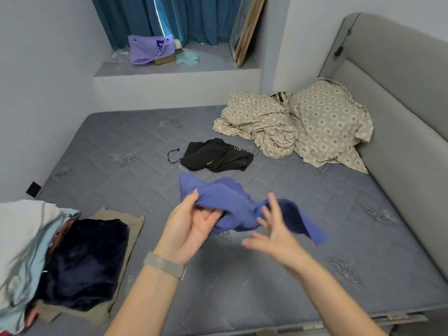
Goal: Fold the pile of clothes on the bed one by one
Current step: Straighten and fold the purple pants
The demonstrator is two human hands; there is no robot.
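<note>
blue-purple garment [232, 202] held up over middle of grey mattress [315, 238], bunched, one end trailing off to the right. left hand [191, 224], palm up, thumb and fingers curled round the bunched cloth; mesh watch band [166, 265] on that wrist. right hand [274, 229] motion-blurred, fingers spread wide; fingertips at or near the cloth, contact can't tell.

black garment [215, 155] w/ drawstring lies crumpled farther back on mattress, apart from the blue one. patterned beige bedding [298, 124] heaped in far right corner against grey padded headboard [400, 98]. near left edge: dark navy piece [84, 263] on top of khaki piece [131, 229], beside them a blurred heap of white & light-blue clothes [24, 251]. window ledge [169, 66] at back w/ purple bag [150, 48], teal curtains [167, 18], framed pics [247, 30] leaning on wall.
</note>
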